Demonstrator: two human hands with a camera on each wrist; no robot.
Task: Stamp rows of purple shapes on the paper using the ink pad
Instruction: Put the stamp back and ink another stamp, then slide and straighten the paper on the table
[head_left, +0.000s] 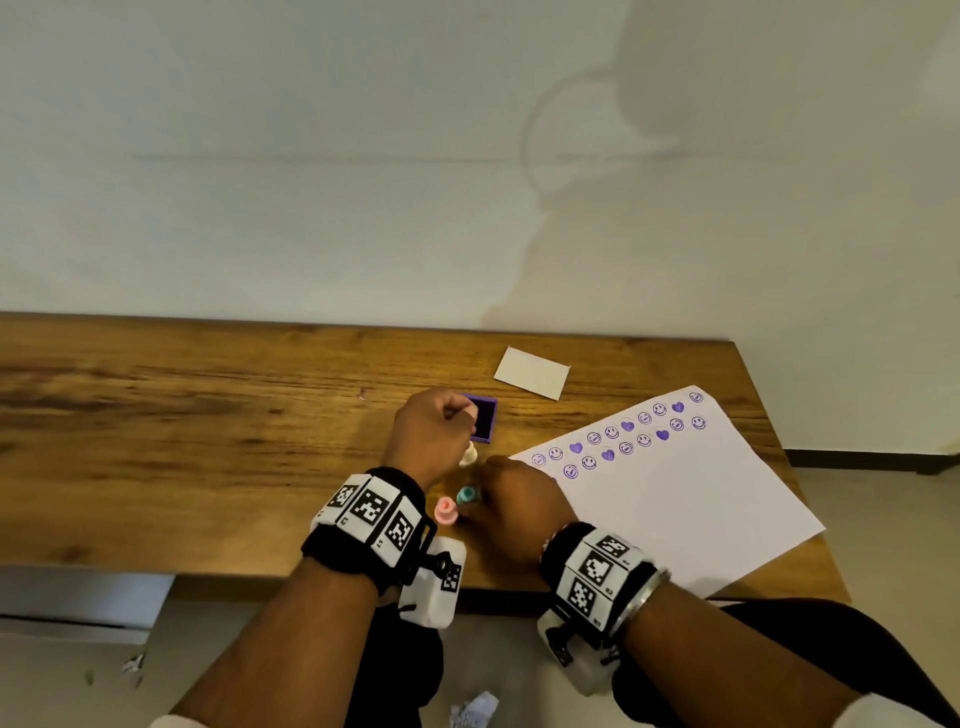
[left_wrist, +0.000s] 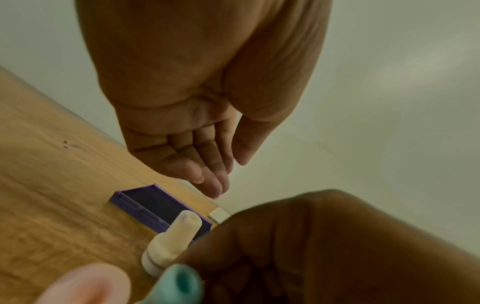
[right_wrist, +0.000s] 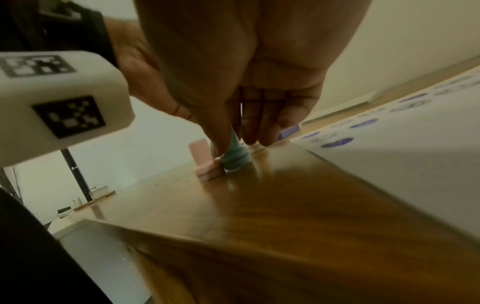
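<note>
White paper (head_left: 675, 499) lies at the table's right with two slanted rows of purple smileys and hearts (head_left: 618, 441). The open purple ink pad (head_left: 485, 418) sits left of it. My left hand (head_left: 460, 415) hovers over the pad; in the left wrist view its fingers (left_wrist: 207, 181) are straight and hold nothing. A cream stamp (head_left: 469, 454) stands upright in front of the pad (left_wrist: 153, 203). My right hand (head_left: 485, 493) pinches a teal stamp (right_wrist: 235, 152) between thumb and fingers, its base on the wood. A pink stamp (right_wrist: 205, 162) stands touching its left side.
A small white card (head_left: 532, 372) lies behind the pad near the wall. The wooden table (head_left: 182, 441) stretches left, and its front edge runs just below my wrists. A crumpled paper ball (head_left: 472, 709) lies on the floor.
</note>
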